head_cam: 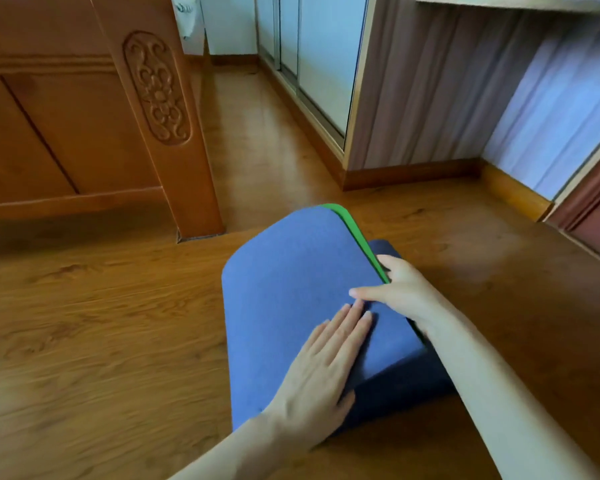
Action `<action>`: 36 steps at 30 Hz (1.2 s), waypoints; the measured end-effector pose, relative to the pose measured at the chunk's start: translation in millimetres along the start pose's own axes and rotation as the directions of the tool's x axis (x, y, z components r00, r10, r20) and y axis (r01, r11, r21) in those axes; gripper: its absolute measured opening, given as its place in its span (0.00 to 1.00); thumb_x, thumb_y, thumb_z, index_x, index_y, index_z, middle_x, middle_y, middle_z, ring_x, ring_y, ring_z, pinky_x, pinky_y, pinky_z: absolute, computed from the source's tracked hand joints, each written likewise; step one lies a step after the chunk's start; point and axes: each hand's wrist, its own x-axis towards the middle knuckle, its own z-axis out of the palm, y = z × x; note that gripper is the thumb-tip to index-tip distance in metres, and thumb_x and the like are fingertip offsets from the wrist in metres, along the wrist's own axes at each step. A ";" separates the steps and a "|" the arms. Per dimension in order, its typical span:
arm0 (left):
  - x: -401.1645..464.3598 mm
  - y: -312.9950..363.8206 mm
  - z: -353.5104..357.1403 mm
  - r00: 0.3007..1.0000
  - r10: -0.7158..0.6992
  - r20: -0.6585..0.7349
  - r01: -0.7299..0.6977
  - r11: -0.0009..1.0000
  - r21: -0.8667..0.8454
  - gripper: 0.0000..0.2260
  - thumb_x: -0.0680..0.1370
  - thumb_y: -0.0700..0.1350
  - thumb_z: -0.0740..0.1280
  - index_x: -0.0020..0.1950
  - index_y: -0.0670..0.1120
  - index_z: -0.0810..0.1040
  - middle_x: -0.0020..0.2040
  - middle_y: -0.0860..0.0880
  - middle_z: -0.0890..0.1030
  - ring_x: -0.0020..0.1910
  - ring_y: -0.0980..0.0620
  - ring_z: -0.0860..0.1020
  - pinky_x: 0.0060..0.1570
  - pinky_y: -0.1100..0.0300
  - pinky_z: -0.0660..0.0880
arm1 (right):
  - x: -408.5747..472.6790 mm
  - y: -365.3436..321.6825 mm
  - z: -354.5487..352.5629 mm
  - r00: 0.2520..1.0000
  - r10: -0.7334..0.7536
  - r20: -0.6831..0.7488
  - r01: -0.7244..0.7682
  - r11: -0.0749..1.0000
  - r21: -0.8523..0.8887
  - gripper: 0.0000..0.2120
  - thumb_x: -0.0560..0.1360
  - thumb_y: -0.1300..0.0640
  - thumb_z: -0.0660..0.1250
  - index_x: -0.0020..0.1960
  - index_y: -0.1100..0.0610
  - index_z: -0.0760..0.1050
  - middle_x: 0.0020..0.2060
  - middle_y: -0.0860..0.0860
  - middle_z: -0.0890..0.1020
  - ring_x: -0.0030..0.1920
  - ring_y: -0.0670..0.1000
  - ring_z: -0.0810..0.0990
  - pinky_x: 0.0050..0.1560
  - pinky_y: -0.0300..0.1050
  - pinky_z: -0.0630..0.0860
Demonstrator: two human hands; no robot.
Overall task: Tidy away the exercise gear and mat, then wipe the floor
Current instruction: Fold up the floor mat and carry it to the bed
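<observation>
At lower centre, the left hand lies flat with straight fingers on a blue mat, seemingly pinning the fold. Just right of it, the right hand grips the mat's edge, thumb on top, where a green underside shows. The folded mat rests on the wooden floor, a carved bed frame at upper left.

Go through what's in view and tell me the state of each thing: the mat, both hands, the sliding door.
mat: partly folded on the floor, blue side up, green edge showing
left hand: flat, fingers straight, pressing on the mat
right hand: gripping the mat's right edge, thumb on top
sliding door: seems closed; hard to be sure
</observation>
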 end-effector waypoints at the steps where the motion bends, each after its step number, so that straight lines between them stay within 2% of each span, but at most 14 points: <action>1: 1.7 -1.2 6.6 0.999 0.036 0.021 -0.037 0.997 0.073 0.44 0.66 0.41 0.63 0.78 0.50 0.44 0.78 0.51 0.46 0.76 0.54 0.47 0.73 0.60 0.46 | 1.2 7.9 -7.5 1.000 0.008 -0.028 -0.009 1.000 -0.009 0.15 0.66 0.64 0.75 0.50 0.53 0.77 0.47 0.52 0.84 0.45 0.50 0.83 0.48 0.46 0.78; 4: -4.7 -9.2 20.5 0.996 0.054 0.069 -0.069 0.971 0.229 0.47 0.63 0.44 0.68 0.77 0.46 0.49 0.77 0.45 0.53 0.76 0.48 0.52 0.71 0.55 0.53 | 0.2 21.7 -35.6 0.998 0.000 -0.067 0.003 0.999 0.046 0.17 0.68 0.68 0.73 0.50 0.52 0.75 0.43 0.49 0.83 0.40 0.46 0.82 0.37 0.38 0.79; 7: -25.3 -28.0 32.8 0.998 -0.049 0.039 0.040 0.979 0.202 0.50 0.59 0.48 0.70 0.77 0.46 0.50 0.78 0.45 0.52 0.76 0.47 0.53 0.70 0.54 0.56 | 1.1 29.3 -67.6 0.995 -0.012 -0.095 0.017 0.999 0.052 0.20 0.70 0.68 0.71 0.54 0.49 0.71 0.42 0.44 0.80 0.38 0.41 0.80 0.28 0.31 0.74; 10: -44.8 -51.3 45.8 0.988 -0.157 -0.012 0.157 0.977 0.147 0.51 0.64 0.61 0.71 0.78 0.47 0.47 0.78 0.45 0.50 0.76 0.46 0.53 0.71 0.52 0.54 | 4.8 45.0 -92.8 0.990 0.044 -0.135 -0.041 0.999 0.030 0.24 0.70 0.66 0.72 0.63 0.51 0.72 0.47 0.47 0.82 0.43 0.45 0.81 0.35 0.39 0.78; 13: -46.7 -60.3 60.7 0.962 -0.270 0.031 0.261 0.951 0.163 0.50 0.66 0.74 0.61 0.78 0.50 0.46 0.78 0.42 0.51 0.76 0.46 0.47 0.72 0.46 0.53 | 16.0 65.7 -107.4 0.977 0.131 -0.169 -0.138 0.990 -0.035 0.30 0.70 0.63 0.73 0.69 0.53 0.68 0.57 0.52 0.80 0.51 0.54 0.81 0.53 0.55 0.78; 16: -29.5 -57.3 74.7 0.943 -0.316 0.101 0.293 0.936 0.194 0.48 0.65 0.79 0.55 0.76 0.59 0.39 0.77 0.44 0.43 0.75 0.49 0.36 0.68 0.38 0.45 | 27.4 79.1 -118.5 0.953 0.194 -0.231 -0.215 0.974 -0.066 0.28 0.71 0.62 0.72 0.69 0.55 0.68 0.61 0.54 0.76 0.54 0.57 0.78 0.54 0.55 0.76; 18: -20.0 -59.6 84.1 0.923 -0.345 0.168 0.297 0.919 0.259 0.47 0.64 0.79 0.53 0.73 0.63 0.33 0.76 0.46 0.35 0.73 0.50 0.31 0.68 0.36 0.40 | 34.3 90.5 -125.3 0.939 0.221 -0.263 -0.267 0.951 -0.153 0.26 0.72 0.64 0.71 0.68 0.55 0.69 0.62 0.58 0.75 0.56 0.58 0.77 0.56 0.55 0.75; 19: -17.6 -62.3 88.2 0.915 -0.359 0.183 0.298 0.908 0.293 0.47 0.64 0.79 0.53 0.73 0.63 0.34 0.76 0.46 0.36 0.74 0.49 0.32 0.67 0.33 0.42 | 36.3 96.1 -127.1 0.936 0.238 -0.258 -0.296 0.930 -0.219 0.25 0.72 0.64 0.70 0.68 0.55 0.70 0.61 0.59 0.76 0.57 0.58 0.77 0.58 0.55 0.74; 22: -16.3 -68.0 98.4 0.875 -0.401 0.272 0.298 0.887 0.352 0.46 0.64 0.80 0.51 0.77 0.57 0.51 0.76 0.41 0.56 0.74 0.42 0.50 0.59 0.29 0.60 | 37.0 113.4 -120.4 0.932 0.255 -0.259 -0.339 0.866 -0.368 0.24 0.74 0.58 0.69 0.68 0.54 0.69 0.59 0.57 0.78 0.58 0.56 0.76 0.60 0.50 0.72; 23: -17.6 -69.8 103.7 0.875 -0.400 0.272 0.280 0.878 0.388 0.46 0.65 0.80 0.50 0.77 0.55 0.54 0.75 0.41 0.59 0.73 0.41 0.53 0.58 0.29 0.61 | 35.7 119.1 -113.3 0.934 0.218 -0.283 -0.328 0.837 -0.438 0.24 0.75 0.56 0.68 0.69 0.54 0.68 0.61 0.57 0.76 0.61 0.57 0.75 0.60 0.48 0.70; 25: -18.9 -72.1 111.0 0.882 -0.380 0.278 0.252 0.879 0.405 0.45 0.66 0.79 0.49 0.76 0.55 0.55 0.74 0.41 0.61 0.75 0.42 0.50 0.63 0.31 0.53 | 33.7 134.8 -93.8 0.944 0.028 -0.329 -0.231 0.768 -0.597 0.25 0.76 0.54 0.65 0.71 0.55 0.65 0.66 0.56 0.72 0.66 0.57 0.70 0.63 0.48 0.67; 28: -19.1 -75.1 118.3 0.889 -0.364 0.278 0.238 0.885 0.399 0.39 0.71 0.75 0.49 0.76 0.56 0.55 0.74 0.41 0.61 0.76 0.44 0.46 0.64 0.36 0.45 | 36.1 153.9 -58.7 0.954 -0.186 -0.235 -0.061 0.648 -0.760 0.28 0.77 0.46 0.62 0.74 0.50 0.60 0.73 0.56 0.63 0.72 0.57 0.62 0.68 0.53 0.60; 31: -19.1 -76.0 123.0 0.890 -0.363 0.276 0.243 0.890 0.386 0.32 0.76 0.70 0.47 0.76 0.56 0.56 0.74 0.42 0.62 0.74 0.43 0.53 0.63 0.35 0.49 | 46.9 170.5 -39.7 0.971 -0.081 -0.226 -0.145 0.553 -0.820 0.30 0.77 0.37 0.52 0.76 0.43 0.50 0.77 0.53 0.49 0.75 0.59 0.51 0.70 0.61 0.50; 36: -16.7 -88.4 125.3 0.925 -0.285 0.252 0.169 0.902 0.398 0.24 0.80 0.61 0.44 0.76 0.57 0.55 0.74 0.44 0.63 0.73 0.45 0.57 0.64 0.40 0.50 | 53.5 205.9 -30.1 0.947 -0.009 -0.321 -0.269 0.525 -0.808 0.36 0.71 0.30 0.35 0.75 0.43 0.37 0.77 0.55 0.45 0.74 0.65 0.53 0.72 0.61 0.53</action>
